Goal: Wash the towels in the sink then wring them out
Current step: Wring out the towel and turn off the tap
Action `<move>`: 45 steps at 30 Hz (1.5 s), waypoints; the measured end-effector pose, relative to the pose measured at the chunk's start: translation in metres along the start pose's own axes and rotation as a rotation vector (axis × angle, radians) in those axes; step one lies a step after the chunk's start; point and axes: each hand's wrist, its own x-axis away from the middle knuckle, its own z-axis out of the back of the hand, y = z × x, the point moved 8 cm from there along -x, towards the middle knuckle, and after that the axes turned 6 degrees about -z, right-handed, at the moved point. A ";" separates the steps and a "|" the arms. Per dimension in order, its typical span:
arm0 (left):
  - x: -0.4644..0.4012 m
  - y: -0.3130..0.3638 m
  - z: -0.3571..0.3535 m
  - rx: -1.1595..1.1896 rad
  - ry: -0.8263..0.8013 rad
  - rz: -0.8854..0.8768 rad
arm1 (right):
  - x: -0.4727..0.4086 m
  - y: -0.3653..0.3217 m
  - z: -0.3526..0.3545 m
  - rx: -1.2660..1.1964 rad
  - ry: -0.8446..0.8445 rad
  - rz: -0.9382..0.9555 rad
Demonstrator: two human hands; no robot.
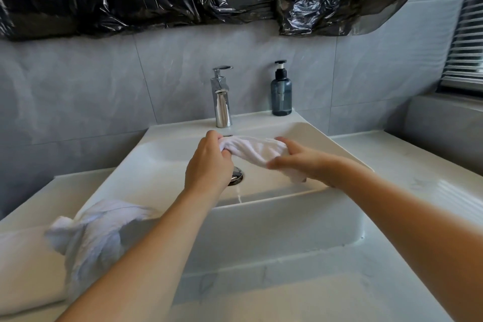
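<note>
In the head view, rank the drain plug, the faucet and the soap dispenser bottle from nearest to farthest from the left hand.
Measured from the left hand:
1. Drain plug, just beside it in the basin.
2. Faucet, behind it on the back ledge.
3. Soap dispenser bottle, back right corner.

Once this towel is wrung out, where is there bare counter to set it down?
The counter right of the sink is bare, from basin wall to window ledge. The left side is crowded with a twisted towel on a folded one.
</note>
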 end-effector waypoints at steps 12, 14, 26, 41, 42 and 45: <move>0.002 0.020 0.004 0.166 0.043 -0.240 | 0.012 -0.014 0.012 0.264 0.162 0.143; 0.003 0.019 0.005 0.170 0.049 -0.234 | 0.010 -0.010 0.012 0.208 0.133 0.119; 0.005 0.017 0.004 0.113 0.033 -0.201 | -0.005 0.009 -0.014 -0.031 -0.159 0.025; 0.004 0.022 -0.010 0.164 -0.096 -0.247 | 0.006 0.000 -0.009 -0.042 -0.082 -0.014; 0.004 0.022 -0.011 0.153 -0.104 -0.246 | 0.007 0.003 -0.015 -0.118 -0.140 -0.062; 0.004 0.022 -0.011 0.116 -0.119 -0.262 | 0.005 0.005 -0.019 -0.127 -0.208 -0.042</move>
